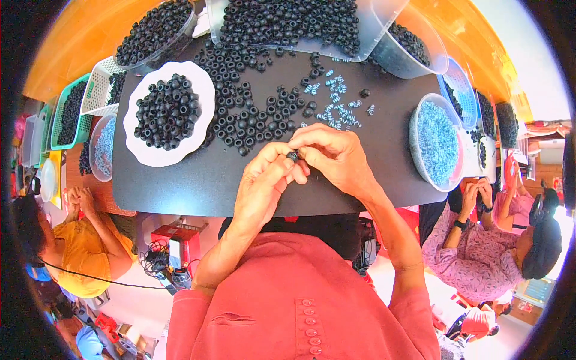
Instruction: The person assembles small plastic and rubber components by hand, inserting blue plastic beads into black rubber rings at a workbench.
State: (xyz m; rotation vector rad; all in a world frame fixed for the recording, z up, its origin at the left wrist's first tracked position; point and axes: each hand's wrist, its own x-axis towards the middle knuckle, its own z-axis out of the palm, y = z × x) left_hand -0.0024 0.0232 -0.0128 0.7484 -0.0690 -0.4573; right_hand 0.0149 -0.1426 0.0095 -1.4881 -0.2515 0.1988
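Over the front part of the dark table, my two hands meet at chest height. My left hand (262, 183) pinches a small black round plastic piece with a hole (292, 156) between thumb and fingers. Right beside it, the thumb and forefinger of my right hand (337, 161) are pressed together at the piece; whatever they hold is hidden. Just beyond my fingers lie loose black round pieces (243, 123) of the same kind. Small shiny coil springs (338, 114) are scattered behind my right hand.
A white scalloped plate (139, 146) heaped with black pieces stands left on the dark table (174, 195). At right is a bowl of springs (437, 144). A clear bin (372, 36) spills black pieces at the back. Co-workers sit left (90, 252) and right (480, 252).
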